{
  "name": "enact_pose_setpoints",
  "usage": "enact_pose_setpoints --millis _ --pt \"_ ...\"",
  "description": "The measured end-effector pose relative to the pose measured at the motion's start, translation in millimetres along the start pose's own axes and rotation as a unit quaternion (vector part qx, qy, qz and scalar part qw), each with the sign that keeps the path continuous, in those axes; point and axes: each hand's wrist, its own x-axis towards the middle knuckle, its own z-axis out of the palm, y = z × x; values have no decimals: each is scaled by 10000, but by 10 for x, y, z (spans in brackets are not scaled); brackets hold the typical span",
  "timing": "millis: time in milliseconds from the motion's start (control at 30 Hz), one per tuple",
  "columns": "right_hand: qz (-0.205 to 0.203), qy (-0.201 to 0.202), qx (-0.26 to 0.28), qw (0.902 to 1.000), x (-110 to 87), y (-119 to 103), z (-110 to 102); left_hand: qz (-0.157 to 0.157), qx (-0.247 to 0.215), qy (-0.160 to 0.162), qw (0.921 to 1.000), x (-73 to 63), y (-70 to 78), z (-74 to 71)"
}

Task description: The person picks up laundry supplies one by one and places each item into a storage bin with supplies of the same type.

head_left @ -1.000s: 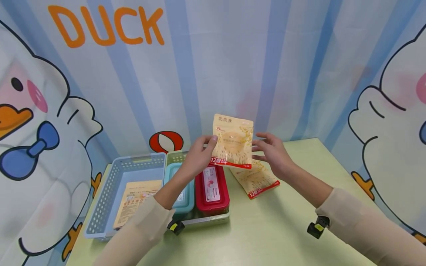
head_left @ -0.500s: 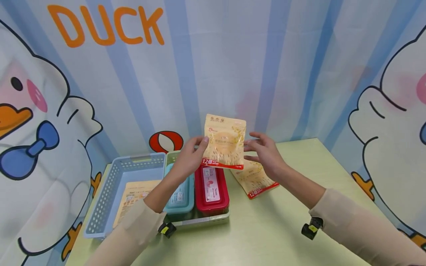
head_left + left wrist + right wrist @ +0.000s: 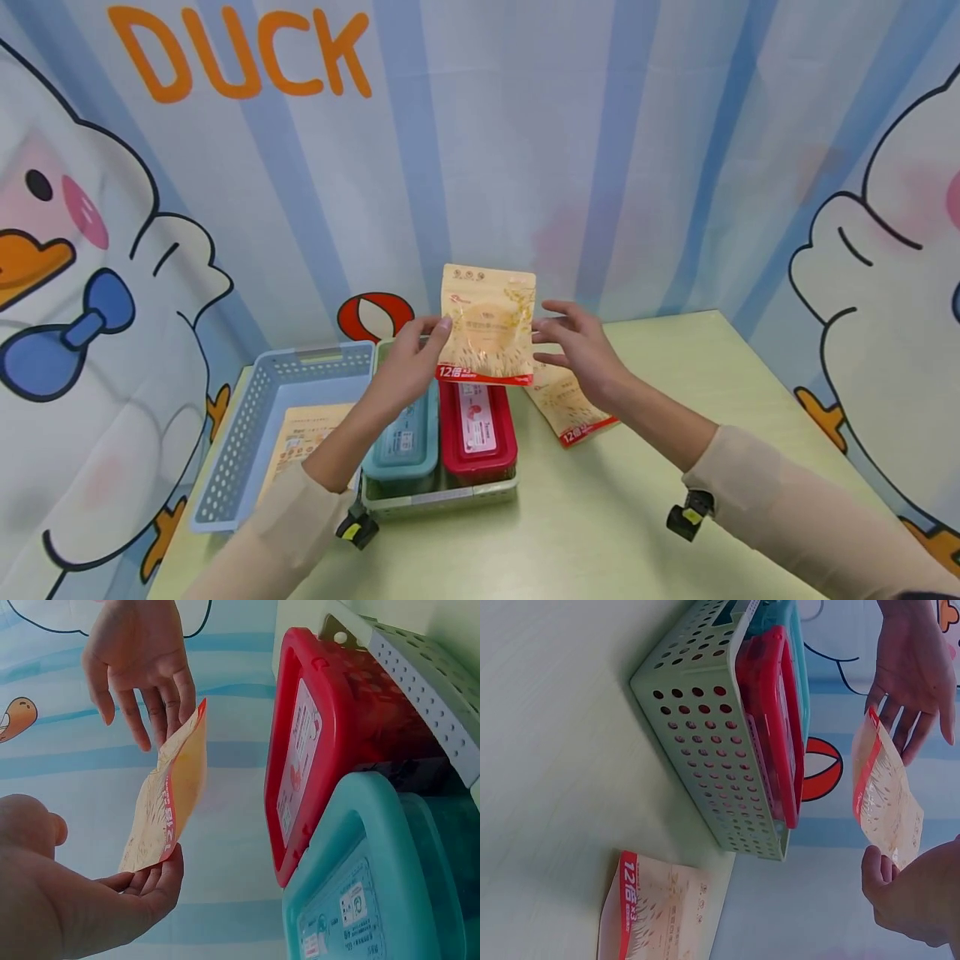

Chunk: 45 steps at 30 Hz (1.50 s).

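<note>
My left hand (image 3: 405, 362) holds a cream pouch (image 3: 487, 321) with a red bottom band by its left edge, its thumb at the front and fingers behind. The pouch is raised, front towards me, above a red-lidded box (image 3: 480, 433). My right hand (image 3: 581, 346) is at the pouch's right edge with fingers loosely extended; whether the fingertips touch it I cannot tell. A second cream pouch (image 3: 566, 404) lies on the table, partly covered by the right hand and forearm. In the right wrist view, this lying pouch (image 3: 660, 907) shows its red band.
A green perforated basket (image 3: 442, 500) contains the red-lidded box and a teal-lidded box (image 3: 405, 437). To its left stands a blue basket (image 3: 240, 450), with a tan packet (image 3: 300, 433) inside, partly hidden by my left arm. A printed duck curtain (image 3: 510, 150) hangs behind the table (image 3: 600, 533).
Both hands and the raised pouch have shifted left, from above the lying pouch's left part to over the boxes. The pouch stays in my left hand. The baskets have not moved.
</note>
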Motion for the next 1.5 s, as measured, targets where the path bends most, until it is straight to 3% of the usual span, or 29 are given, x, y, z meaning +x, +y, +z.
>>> enact_pose_setpoints --millis 333,700,1067,1500 --pt "-193 -178 30 9997 79 -58 313 116 219 113 9996 -40 -119 -237" --pt "-141 -427 -127 9989 165 6 467 200 412 171 9988 -136 -184 -449" --pt "-266 -873 -138 9957 192 46 565 -40 843 194 9962 -132 -124 -663" --pt "-301 -1249 -40 9917 191 -50 773 48 1539 41 9881 -148 -8 -951"
